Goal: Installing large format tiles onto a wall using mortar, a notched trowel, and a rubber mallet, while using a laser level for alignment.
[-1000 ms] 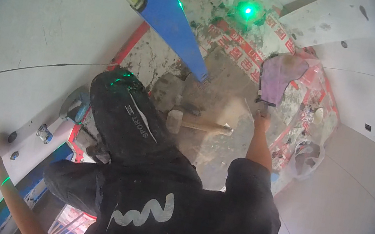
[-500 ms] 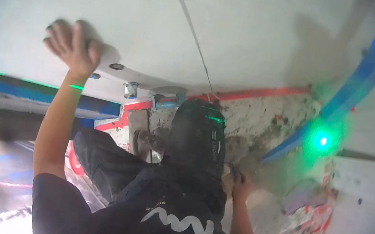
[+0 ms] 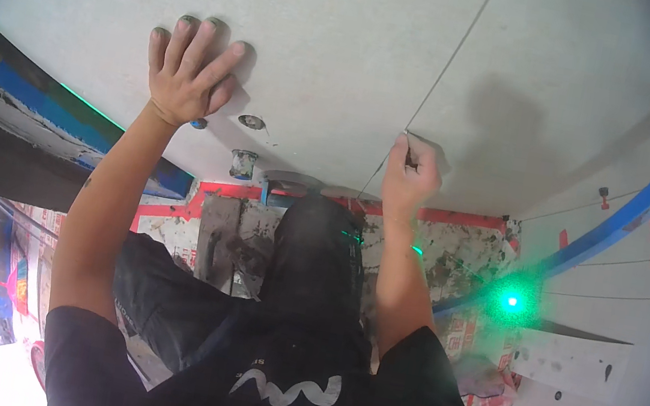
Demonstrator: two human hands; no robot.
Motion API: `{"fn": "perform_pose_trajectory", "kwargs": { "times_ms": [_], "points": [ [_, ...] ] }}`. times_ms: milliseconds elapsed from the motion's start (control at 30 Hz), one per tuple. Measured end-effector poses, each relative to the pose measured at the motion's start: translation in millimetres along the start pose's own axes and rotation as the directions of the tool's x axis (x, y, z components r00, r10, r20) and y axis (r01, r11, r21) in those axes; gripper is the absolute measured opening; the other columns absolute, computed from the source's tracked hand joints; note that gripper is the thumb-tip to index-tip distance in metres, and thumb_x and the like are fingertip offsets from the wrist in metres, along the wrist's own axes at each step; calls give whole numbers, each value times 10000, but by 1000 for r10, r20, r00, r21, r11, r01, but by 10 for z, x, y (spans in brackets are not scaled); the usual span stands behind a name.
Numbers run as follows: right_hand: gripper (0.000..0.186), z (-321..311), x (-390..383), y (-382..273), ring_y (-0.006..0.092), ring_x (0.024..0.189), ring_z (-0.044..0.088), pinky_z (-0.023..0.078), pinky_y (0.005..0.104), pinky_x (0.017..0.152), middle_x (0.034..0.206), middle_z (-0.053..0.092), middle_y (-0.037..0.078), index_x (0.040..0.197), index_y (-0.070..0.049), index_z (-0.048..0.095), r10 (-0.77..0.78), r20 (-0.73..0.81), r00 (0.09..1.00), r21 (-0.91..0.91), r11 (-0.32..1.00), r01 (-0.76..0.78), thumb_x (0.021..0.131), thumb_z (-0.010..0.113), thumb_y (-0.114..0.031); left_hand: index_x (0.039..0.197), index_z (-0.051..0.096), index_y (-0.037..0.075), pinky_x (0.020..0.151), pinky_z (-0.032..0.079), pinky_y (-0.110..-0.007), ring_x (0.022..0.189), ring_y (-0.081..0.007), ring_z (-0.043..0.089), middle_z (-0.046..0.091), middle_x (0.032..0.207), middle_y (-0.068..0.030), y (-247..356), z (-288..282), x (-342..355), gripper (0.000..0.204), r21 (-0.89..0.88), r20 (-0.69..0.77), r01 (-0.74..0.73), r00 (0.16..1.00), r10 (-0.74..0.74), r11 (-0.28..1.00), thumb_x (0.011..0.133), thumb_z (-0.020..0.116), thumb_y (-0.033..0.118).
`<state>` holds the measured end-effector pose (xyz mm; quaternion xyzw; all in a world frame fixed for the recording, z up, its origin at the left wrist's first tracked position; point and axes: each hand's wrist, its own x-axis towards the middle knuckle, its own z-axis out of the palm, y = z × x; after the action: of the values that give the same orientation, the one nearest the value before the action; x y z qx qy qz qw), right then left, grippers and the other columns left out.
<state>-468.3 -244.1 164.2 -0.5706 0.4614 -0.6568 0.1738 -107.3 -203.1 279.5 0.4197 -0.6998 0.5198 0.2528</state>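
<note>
Our right hand (image 3: 412,175) is pinched together (can't tell on what) at the seam (image 3: 457,52), which runs off toward 1 o'clock; left hand (image 3: 179,90) splayed on the wall (image 3: 335,48), 9 o'clock.

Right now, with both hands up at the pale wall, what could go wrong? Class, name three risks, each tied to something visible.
The right hand pinches a small thin object at the dark seam; a slip might scratch the pale wall. The left hand is spread against that wall above a pipe fitting; if it slid down, it could knock against the fitting. The green light is very bright, so looking straight at it might dazzle.
</note>
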Motion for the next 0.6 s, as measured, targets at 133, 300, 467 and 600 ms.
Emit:
{"fn": "perform_pose_trajectory", "kwargs": {
  "times_ms": [133, 300, 467, 600],
  "points": [
    [87, 31, 26, 97, 107, 646, 606, 512, 278, 617, 752, 671, 55, 911, -24, 666, -89, -59, 994, 47, 995, 92, 872, 744, -29, 1424, 591, 296, 1219, 114, -595, 1467, -417, 327, 471, 1512, -199, 2, -11, 1, 541, 46, 17, -59, 998, 58, 997, 917, 520, 470],
    [90, -13, 50, 130, 84, 681, 591, 503, 251, 659, 824, 672, 43, 923, -25, 686, -35, 8, 999, 7, 999, 35, 882, 758, -61, 1405, 610, 305, 1221, 118, -591, 1468, -413, 329, 481, 1504, -195, -17, 1, -1, 531, 51, -6, -70, 998, 70, 996, 904, 536, 463],
    [73, -102, 52, 69, 67, 770, 580, 491, 231, 684, 847, 651, 9, 942, -22, 700, 155, -62, 986, -63, 985, -159, 917, 738, -80, 1340, 662, 377, 1235, 122, -546, 1470, -340, 364, 503, 1521, -82, 24, 36, -23, 472, 0, -42, 19, 999, -19, 1000, 879, 575, 429],
    [95, -187, -63, 156, 67, 779, 560, 486, 232, 685, 859, 636, -8, 975, -5, 693, 386, -64, 920, 301, 887, -351, 928, 730, -79, 1344, 659, 377, 1237, 119, -543, 1470, -336, 367, 506, 1519, -79, 17, 21, -13, 471, -6, -47, 24, 999, -25, 1000, 884, 573, 428]
  ]
}}
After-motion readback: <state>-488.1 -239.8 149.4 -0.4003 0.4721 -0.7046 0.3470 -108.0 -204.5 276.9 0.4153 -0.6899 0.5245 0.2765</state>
